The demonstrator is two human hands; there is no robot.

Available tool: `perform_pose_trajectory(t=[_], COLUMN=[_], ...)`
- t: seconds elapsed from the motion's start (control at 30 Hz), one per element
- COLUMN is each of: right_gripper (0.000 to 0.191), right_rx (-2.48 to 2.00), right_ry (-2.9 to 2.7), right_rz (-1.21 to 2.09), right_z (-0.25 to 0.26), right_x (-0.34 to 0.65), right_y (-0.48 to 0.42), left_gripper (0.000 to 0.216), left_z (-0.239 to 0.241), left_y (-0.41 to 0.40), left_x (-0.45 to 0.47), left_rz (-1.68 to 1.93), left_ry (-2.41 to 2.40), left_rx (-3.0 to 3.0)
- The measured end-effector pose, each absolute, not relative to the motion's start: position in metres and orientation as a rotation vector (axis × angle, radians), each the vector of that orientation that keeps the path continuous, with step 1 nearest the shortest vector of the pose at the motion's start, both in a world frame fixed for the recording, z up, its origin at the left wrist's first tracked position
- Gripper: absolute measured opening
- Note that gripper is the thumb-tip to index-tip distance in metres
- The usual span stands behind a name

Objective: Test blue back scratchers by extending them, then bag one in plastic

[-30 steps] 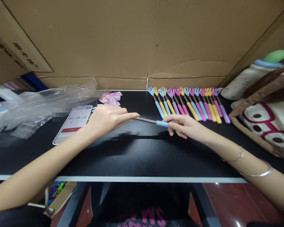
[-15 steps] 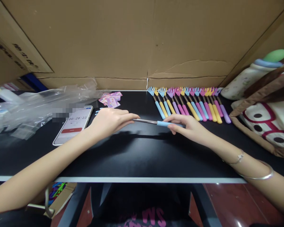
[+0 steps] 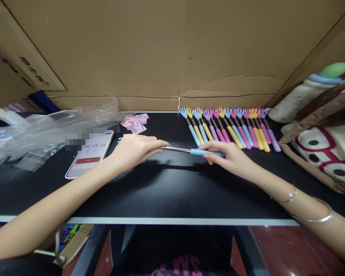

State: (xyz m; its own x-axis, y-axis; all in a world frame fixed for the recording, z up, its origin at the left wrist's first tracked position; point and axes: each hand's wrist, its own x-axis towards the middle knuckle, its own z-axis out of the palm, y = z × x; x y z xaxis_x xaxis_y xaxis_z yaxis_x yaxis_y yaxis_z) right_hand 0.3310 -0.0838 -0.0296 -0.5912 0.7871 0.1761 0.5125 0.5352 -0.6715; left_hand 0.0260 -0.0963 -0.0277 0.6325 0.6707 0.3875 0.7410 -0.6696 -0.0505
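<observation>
Left hand [image 3: 133, 147] and right hand [image 3: 230, 157], fingers [image 3: 158, 145] closed, hold a blue-handled scratcher [image 3: 189, 150] by a phone [image 3: 90, 154] reading 00:28:22.

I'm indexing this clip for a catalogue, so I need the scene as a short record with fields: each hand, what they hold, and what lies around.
Left hand: closed on the rod end of the blue-handled back scratcher
Right hand: pinches its blue handle
Scratcher pose: roughly level, over the black table
Back right: row of back scratchers side by side, with blue, yellow, pink and purple handles
Left: phone showing a timer, plastic bags, pink cards
Right edge: patterned bag
Behind: cardboard wall
</observation>
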Motion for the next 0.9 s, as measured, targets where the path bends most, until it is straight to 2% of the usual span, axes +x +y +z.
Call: perform_pose_trajectory(t=[0.47,0.73,0.9], right_gripper=[0.028,0.030,0.023], right_rx=[-0.857,-0.832,-0.720], right_ry=[-2.431,-2.487,-2.433], right_rz=[-0.239,-0.393,-0.547], right_z=[-0.035,-0.029,-0.030], right_x=[0.336,0.338,0.337], right_y=[-0.087,-0.087,-0.087], left_gripper=[0.036,0.035,0.035], left_z=[-0.016,-0.020,-0.020], left_y=[-0.096,-0.098,-0.098], left_x=[0.033,0.035,0.034], left_rz=[-0.330,-0.331,-0.301], left_ry=[-1.680,-1.671,-1.687], left_rx=[-3.191,-3.316,-3.283])
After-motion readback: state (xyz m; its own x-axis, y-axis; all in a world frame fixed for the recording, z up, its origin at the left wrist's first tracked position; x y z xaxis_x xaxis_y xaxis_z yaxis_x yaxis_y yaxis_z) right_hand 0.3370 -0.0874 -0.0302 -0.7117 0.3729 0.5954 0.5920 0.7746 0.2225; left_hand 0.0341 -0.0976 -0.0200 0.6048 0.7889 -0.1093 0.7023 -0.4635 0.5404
